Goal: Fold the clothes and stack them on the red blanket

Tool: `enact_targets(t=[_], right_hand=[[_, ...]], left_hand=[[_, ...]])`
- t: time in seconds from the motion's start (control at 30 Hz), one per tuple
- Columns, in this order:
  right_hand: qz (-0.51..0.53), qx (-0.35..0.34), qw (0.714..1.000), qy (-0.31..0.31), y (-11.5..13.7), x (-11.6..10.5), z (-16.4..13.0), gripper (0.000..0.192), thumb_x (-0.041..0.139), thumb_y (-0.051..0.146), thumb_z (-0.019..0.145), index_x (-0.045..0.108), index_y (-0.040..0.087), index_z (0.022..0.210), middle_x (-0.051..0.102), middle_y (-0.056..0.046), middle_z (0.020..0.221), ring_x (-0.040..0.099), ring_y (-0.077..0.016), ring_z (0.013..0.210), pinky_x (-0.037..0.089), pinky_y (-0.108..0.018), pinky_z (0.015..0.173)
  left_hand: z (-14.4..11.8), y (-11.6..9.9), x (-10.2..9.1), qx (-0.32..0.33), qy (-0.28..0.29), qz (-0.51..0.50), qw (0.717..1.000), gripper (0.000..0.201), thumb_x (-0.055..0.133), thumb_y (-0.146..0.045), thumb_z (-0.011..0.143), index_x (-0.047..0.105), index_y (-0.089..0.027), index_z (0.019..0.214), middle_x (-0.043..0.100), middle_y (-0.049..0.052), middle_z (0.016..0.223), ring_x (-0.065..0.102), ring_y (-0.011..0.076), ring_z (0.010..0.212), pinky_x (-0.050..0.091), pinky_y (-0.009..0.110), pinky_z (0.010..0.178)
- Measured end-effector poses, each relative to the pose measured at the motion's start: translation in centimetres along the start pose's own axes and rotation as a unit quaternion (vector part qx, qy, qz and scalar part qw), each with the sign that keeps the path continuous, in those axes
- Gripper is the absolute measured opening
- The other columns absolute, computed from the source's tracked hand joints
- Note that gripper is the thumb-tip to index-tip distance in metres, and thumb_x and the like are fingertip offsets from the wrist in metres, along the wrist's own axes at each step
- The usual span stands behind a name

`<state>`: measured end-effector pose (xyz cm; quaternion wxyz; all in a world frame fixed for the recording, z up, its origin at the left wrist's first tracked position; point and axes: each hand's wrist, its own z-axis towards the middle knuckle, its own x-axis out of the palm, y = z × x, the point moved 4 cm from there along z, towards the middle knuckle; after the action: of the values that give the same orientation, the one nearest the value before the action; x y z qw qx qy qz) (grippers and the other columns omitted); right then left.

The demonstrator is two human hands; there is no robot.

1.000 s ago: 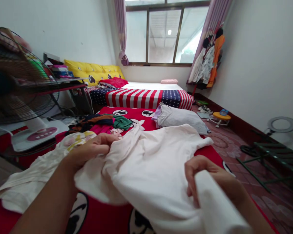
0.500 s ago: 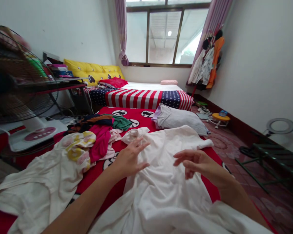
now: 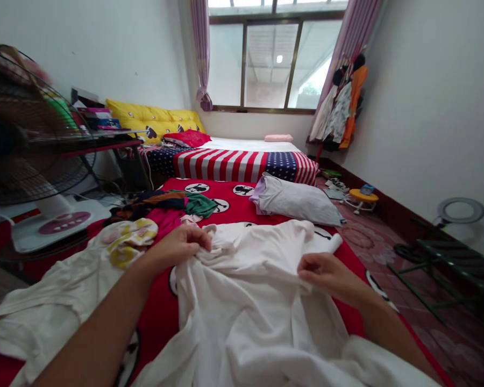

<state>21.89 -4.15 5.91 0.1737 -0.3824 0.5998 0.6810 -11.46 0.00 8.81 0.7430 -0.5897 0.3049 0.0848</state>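
White garment (image 3: 250, 301) spread on red bedsheet (image 3: 157, 317), left hand (image 3: 177, 248) and right hand (image 3: 326, 274) each pinching its fabric, grey pillow (image 3: 294, 200) beyond them.

Two hands (image 3: 177, 247) (image 3: 326, 271), one white garment (image 3: 250, 301), one grey pillow (image 3: 296, 200), one fan (image 3: 28, 134)

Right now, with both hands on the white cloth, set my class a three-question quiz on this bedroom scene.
1. True or false: the left hand and right hand both pinch the white cloth.
2. What lies beyond the cloth? A) grey pillow B) open book C) shoe
3. Fill in: the fan stands on the person's ____ side.

Key: 1 true. 2 A, the grey pillow. 3 left.
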Motion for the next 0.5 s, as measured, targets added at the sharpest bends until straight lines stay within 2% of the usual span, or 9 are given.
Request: enact_targets(t=[0.07, 0.1, 0.13, 0.2, 0.27, 0.3, 0.4, 0.43, 0.5], right_hand=[[0.117, -0.015, 0.986, 0.119, 1.2, -0.5, -1.3, 0.021, 0.063, 0.037, 0.078, 0.067, 0.017, 0.074, 0.063, -0.002, 0.064, 0.055, -0.0146, 0.059, 0.039, -0.025, 0.054], [0.162, -0.019, 0.977, 0.136, 1.5, -0.8, -1.7, 0.024, 0.063, 0.041, 0.078, 0.067, 0.017, 0.079, 0.063, -0.001, 0.064, 0.056, -0.0143, 0.058, 0.040, -0.025, 0.054], [0.191, -0.015, 0.975, 0.114, 1.5, -1.1, -1.6, 0.028, 0.062, 0.045, 0.079, 0.066, 0.017, 0.085, 0.063, -0.001, 0.066, 0.055, -0.0139, 0.057, 0.041, -0.025, 0.053], [0.184, 0.015, 0.983, -0.010, 0.3, -1.5, -0.9, 0.037, 0.061, 0.049, 0.079, 0.064, 0.017, 0.098, 0.062, -0.001, 0.067, 0.054, -0.0134, 0.054, 0.039, -0.024, 0.050], [0.086, 0.069, 0.986, -0.127, -1.5, -1.2, 0.1, 0.049, 0.064, 0.048, 0.075, 0.060, 0.016, 0.112, 0.060, 0.001, 0.064, 0.053, -0.0138, 0.052, 0.036, -0.024, 0.047], [0.033, 0.099, 0.983, -0.152, -2.3, -0.7, 0.6, 0.055, 0.066, 0.046, 0.074, 0.057, 0.015, 0.118, 0.059, 0.002, 0.062, 0.053, -0.0142, 0.051, 0.035, -0.024, 0.046], [-0.064, 0.163, 0.977, -0.123, -4.1, 1.0, 1.5, 0.053, 0.067, 0.038, 0.072, 0.055, 0.013, 0.118, 0.060, 0.003, 0.056, 0.055, -0.0143, 0.048, 0.035, -0.024, 0.047], [-0.079, 0.171, 0.976, -0.108, -4.4, 1.3, 1.6, 0.041, 0.065, 0.034, 0.073, 0.059, 0.014, 0.109, 0.060, 0.003, 0.054, 0.055, -0.0134, 0.047, 0.034, -0.023, 0.047], [-0.092, 0.178, 0.976, -0.089, -4.5, 1.3, 1.3, 0.014, 0.061, 0.026, 0.073, 0.061, 0.017, 0.084, 0.058, 0.003, 0.049, 0.052, -0.0112, 0.043, 0.031, -0.021, 0.046]], left_hand=[[-1.0, -1.0, -1.1, -0.029, 0.084, -0.058, 0.994, 0.013, 0.064, -0.023, 0.064, 0.075, -0.020, 0.069, 0.070, 0.005, 0.064, 0.064, 0.0206, 0.059, 0.051, 0.026, 0.055], [-1.3, -1.3, -1.5, -0.041, 0.093, -0.077, 0.992, 0.013, 0.069, -0.027, 0.063, 0.076, -0.019, 0.072, 0.069, 0.006, 0.062, 0.063, 0.0202, 0.054, 0.049, 0.025, 0.049], [-1.3, -1.4, -1.7, -0.045, 0.076, -0.090, 0.992, 0.018, 0.073, -0.031, 0.063, 0.076, -0.019, 0.075, 0.069, 0.007, 0.062, 0.062, 0.0200, 0.052, 0.048, 0.025, 0.046], [-0.9, -1.2, -1.5, -0.027, 0.005, -0.084, 0.996, 0.030, 0.074, -0.039, 0.065, 0.075, -0.019, 0.086, 0.072, 0.008, 0.071, 0.063, 0.0200, 0.056, 0.048, 0.025, 0.048], [-0.2, -0.6, 0.0, -0.008, -0.042, -0.020, 0.999, 0.045, 0.071, -0.045, 0.069, 0.071, -0.019, 0.106, 0.073, 0.010, 0.091, 0.065, 0.0204, 0.066, 0.050, 0.026, 0.057], [0.1, -0.2, 1.2, -0.005, -0.042, 0.029, 0.999, 0.056, 0.071, -0.047, 0.069, 0.066, -0.020, 0.117, 0.071, 0.011, 0.101, 0.066, 0.0215, 0.072, 0.051, 0.028, 0.063], [0.5, 1.2, 4.4, -0.032, -0.016, 0.195, 0.980, 0.079, 0.074, -0.044, 0.065, 0.049, -0.020, 0.136, 0.063, 0.014, 0.122, 0.064, 0.0275, 0.097, 0.048, 0.034, 0.081], [0.5, 1.6, 4.9, -0.049, -0.015, 0.241, 0.969, 0.079, 0.073, -0.040, 0.065, 0.048, -0.019, 0.137, 0.062, 0.015, 0.124, 0.062, 0.0289, 0.102, 0.047, 0.034, 0.083], [0.4, 2.2, 5.3, -0.076, -0.004, 0.301, 0.951, 0.061, 0.068, -0.031, 0.068, 0.057, -0.018, 0.126, 0.066, 0.013, 0.115, 0.062, 0.0281, 0.099, 0.047, 0.032, 0.079]])
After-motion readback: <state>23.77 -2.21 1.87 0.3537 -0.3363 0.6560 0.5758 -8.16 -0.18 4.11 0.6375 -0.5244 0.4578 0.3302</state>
